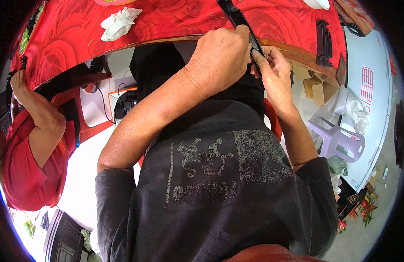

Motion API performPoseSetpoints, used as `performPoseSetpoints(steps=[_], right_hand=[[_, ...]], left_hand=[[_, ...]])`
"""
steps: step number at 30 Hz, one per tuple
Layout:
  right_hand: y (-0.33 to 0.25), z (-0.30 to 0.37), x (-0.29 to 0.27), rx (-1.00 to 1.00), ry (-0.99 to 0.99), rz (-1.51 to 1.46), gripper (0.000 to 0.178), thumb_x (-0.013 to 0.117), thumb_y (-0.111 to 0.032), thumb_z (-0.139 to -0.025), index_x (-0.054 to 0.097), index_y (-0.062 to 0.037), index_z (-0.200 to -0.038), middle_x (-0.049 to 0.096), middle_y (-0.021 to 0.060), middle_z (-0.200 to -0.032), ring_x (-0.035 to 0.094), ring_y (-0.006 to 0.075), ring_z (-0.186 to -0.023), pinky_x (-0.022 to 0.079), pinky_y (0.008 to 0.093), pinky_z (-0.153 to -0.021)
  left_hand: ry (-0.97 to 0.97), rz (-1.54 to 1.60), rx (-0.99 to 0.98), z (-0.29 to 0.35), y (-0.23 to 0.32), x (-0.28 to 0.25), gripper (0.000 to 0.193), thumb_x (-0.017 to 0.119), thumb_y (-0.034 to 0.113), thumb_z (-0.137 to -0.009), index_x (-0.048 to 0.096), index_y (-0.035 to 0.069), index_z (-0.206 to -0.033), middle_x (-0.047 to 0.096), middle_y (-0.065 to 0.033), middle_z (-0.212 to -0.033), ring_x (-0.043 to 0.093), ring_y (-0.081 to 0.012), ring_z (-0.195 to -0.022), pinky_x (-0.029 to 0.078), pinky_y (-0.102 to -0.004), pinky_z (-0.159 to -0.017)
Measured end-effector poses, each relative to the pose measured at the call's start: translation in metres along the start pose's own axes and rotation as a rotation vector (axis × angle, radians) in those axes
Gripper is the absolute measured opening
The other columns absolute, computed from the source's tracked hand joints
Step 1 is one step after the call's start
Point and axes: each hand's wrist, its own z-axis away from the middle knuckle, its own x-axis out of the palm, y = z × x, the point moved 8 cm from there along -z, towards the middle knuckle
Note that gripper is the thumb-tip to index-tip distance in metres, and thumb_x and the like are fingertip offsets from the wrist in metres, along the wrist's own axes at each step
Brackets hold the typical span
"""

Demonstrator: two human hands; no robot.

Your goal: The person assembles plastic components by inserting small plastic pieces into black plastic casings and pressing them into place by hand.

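A long, narrow black plastic part (239,18) slants over the near edge of the table, its wider end pointing away from me. My left hand (221,54) is closed against its left side in a fist-like grip, with the finger ends hidden. Lower down, my right hand (274,72) pinches the near end, thumb on top and fingers underneath. Just what kind of part it is, I cannot make out. A second black plastic piece (324,43), with notched ends, lies on the table to the right.
A red rose-patterned cloth covers the table (171,26), with crumpled white tissue (120,24) on it. At left, another person in a red shirt (34,161) sits by the table. A lilac plastic stool (337,137), an open cardboard box (317,88) and a large white panel (368,105) are at right.
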Motion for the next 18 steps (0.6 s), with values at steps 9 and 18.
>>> performPoseSetpoints(steps=[9,18], right_hand=[[-0.001,0.0,-0.001,-0.015,0.045,-0.004,0.014,0.06,-0.013,-0.095,0.058,0.0004,-0.099,0.067,0.0047,-0.08,0.056,0.0072,-0.06,0.043,0.0205,-0.053],[0.006,-0.002,0.006,0.002,0.057,-0.112,0.015,0.059,-0.014,-0.096,0.058,0.0009,-0.098,0.066,0.0051,-0.078,0.056,0.0075,-0.058,0.044,0.021,-0.053]], left_hand=[[0.077,0.154,0.025,0.004,0.003,-0.003,0.032,0.062,0.011,-0.086,0.054,-0.005,-0.113,0.063,-0.0203,-0.069,0.066,-0.0361,-0.066,0.052,-0.0432,-0.059],[0.189,0.557,-0.388,0.011,-0.03,0.02,0.045,0.063,0.014,-0.083,0.049,-0.012,-0.117,0.065,-0.0234,-0.085,0.069,-0.0313,-0.079,0.055,-0.039,-0.07]])
